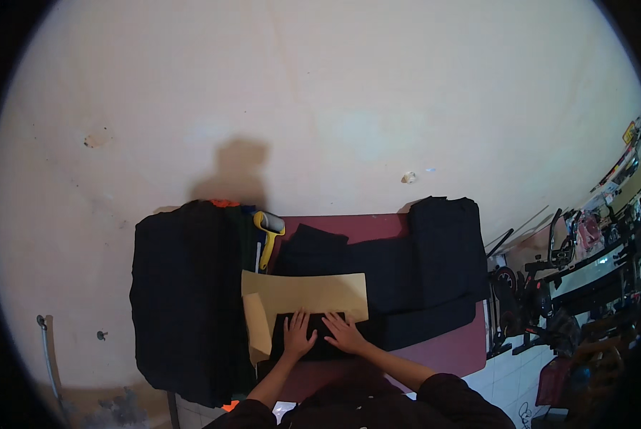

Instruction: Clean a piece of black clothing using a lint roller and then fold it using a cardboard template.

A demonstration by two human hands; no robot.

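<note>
Both my hands lie flat with fingers spread on a folded piece of black cloth (319, 349) at the table's near side. My left hand (300, 336) presses its left part. My right hand (343, 334) rests on its right part, fingertips close to the upper edge. Just beyond my fingers lies a tan sheet of card or stiff paper (306, 287), with a flap (257, 325) bent over at its left end. More black cloth (385, 268) is spread behind and to the right of the sheet. How the cloth and sheet overlap under my hands is hidden.
A tall pile of black cloth (181, 300) stands at the left, beside a yellow-handled lint roller (267, 243). Another folded black stack (445, 247) sits on the right of the maroon tabletop (435, 350). A pale wall (335, 107) rises behind; an exercise bike (535, 293) stands at the right.
</note>
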